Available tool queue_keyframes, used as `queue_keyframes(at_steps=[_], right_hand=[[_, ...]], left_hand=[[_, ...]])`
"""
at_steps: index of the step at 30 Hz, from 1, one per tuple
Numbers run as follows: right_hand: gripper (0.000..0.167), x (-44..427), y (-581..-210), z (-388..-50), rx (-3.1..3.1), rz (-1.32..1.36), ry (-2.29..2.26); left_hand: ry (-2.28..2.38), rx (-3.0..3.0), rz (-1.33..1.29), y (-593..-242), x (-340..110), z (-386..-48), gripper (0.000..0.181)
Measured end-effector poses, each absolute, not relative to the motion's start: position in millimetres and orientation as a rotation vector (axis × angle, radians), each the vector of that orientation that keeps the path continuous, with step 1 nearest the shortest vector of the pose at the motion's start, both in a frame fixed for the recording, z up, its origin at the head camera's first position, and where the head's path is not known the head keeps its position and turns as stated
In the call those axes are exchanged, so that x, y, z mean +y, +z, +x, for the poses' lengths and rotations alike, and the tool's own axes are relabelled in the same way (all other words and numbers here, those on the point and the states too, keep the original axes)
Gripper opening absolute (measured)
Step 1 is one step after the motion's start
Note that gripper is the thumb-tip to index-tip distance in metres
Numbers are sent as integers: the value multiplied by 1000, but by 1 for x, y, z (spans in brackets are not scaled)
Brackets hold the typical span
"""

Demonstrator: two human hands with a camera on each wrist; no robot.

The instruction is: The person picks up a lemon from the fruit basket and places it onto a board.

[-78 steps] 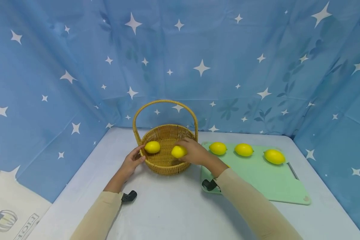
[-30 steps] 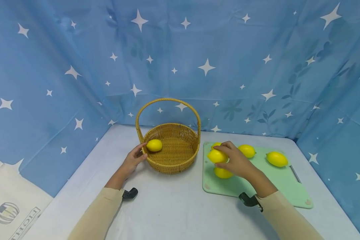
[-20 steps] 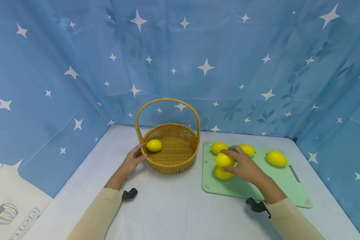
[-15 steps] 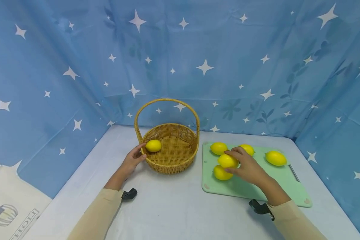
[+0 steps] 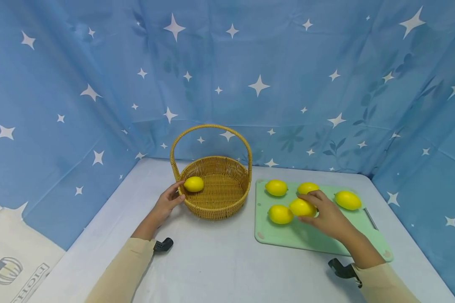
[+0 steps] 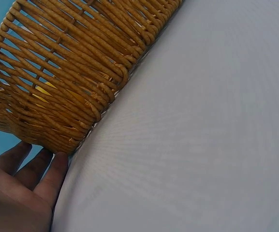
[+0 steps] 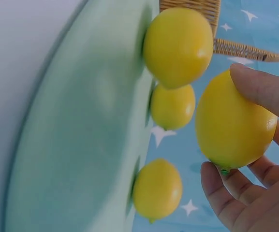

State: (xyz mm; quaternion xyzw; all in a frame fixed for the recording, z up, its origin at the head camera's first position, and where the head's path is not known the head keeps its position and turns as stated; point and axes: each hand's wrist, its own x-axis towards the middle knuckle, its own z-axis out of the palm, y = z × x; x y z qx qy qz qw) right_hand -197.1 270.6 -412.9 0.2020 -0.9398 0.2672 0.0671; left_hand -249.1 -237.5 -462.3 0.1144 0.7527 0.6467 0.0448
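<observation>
My right hand (image 5: 326,214) pinches a yellow lemon (image 5: 301,207) between thumb and fingers, just above the pale green cutting board (image 5: 326,242). In the right wrist view this lemon (image 7: 236,123) hangs apart from the board, its green tip pointing down. Several other lemons lie on the board: one near the front left (image 5: 280,214), the rest along the back. At the round wicker basket (image 5: 213,212), my left hand (image 5: 167,205) touches the left side with extended fingers. Inside, one lemon (image 5: 194,184) rests by the left wall. In the left wrist view the fingertips (image 6: 57,166) meet the basket's lower edge.
The basket's tall arched handle (image 5: 211,126) stands upright. A thin metallic strip (image 5: 370,218) runs along the board's right side. White cloth (image 5: 212,261) covers the table, and a blue star-patterned curtain (image 5: 220,63) encloses the back and sides.
My right hand has carried the lemon out of the basket to the right, over the board, then shifted it further right past the front-left lemon. The left hand stays at the basket.
</observation>
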Motion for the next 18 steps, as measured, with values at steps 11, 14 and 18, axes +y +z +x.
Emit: queue_keyframes(at_steps=[11, 14, 18], right_hand=[[61, 290, -427, -192, -2853, 549, 836], [61, 292, -429, -191, -2859, 539, 836], [61, 295, -432, -190, -2873, 530, 816]], left_hand=[[1979, 2299, 367, -463, -238, -249, 57], [1974, 2302, 362, -463, -238, -249, 58], [1973, 2309, 363, -463, -237, -250, 58]])
